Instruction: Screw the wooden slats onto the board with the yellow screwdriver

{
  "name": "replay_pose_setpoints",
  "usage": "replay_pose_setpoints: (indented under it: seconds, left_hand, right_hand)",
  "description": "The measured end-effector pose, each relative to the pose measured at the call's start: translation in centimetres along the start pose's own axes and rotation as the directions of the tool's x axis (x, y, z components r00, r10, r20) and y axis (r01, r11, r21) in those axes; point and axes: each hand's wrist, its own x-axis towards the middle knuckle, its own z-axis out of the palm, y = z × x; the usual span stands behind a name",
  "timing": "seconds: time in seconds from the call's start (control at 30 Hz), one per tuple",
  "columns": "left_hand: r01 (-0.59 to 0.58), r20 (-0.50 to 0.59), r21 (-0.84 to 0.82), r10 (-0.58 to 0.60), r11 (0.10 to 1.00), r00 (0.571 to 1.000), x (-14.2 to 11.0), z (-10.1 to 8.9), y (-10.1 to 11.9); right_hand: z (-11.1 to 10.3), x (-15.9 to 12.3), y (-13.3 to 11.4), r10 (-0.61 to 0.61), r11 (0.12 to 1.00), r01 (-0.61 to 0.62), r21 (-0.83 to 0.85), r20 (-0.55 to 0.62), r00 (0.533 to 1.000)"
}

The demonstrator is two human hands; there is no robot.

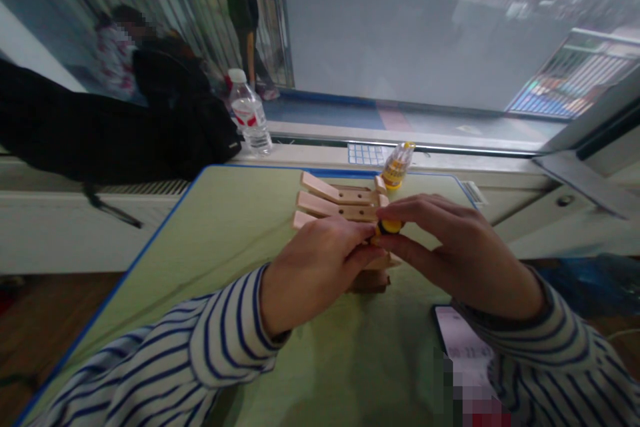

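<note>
A small rounded yellow-and-black piece (390, 227) is pinched between the thumb and fingers of my right hand (450, 247). From the other side, my left hand (320, 267) closes its thumb and forefinger on the left end of that same piece; its fingertips are partly hidden. Just beneath and behind both hands stands a pale wooden toy frame (357, 197). Several angled wooden slats with dark holes stick out of it to the left, and upright rounded ends show at its right. My hands cover much of its near side.
The green table (240, 213) has a blue rim. A phone (463, 340) lies by my right forearm. Behind the frame stands a small bottle (397, 165) with yellow contents. A water bottle (250, 113) and a black bag (185, 113) rest on the window ledge. People show beyond the glass.
</note>
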Motion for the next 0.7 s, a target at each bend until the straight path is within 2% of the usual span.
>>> replay_pose_setpoints:
  seconds: [0.33, 0.7]
  left_hand:
    - [0.032, -0.071, 0.028, -0.030, 0.999, 0.997, 0.0, 0.1, -0.1]
    - [0.066, -0.045, 0.055, -0.063, 0.996, 0.997, -0.1, 0.3, -0.1]
  right_hand:
    - [-0.2, 0.1, -0.2, 0.016, 0.999, -0.016, -0.038, 0.017, 1.000]
    - [-1.0, 0.0, -0.7, -0.031, 0.999, 0.030, 0.015, 0.067, 0.997]
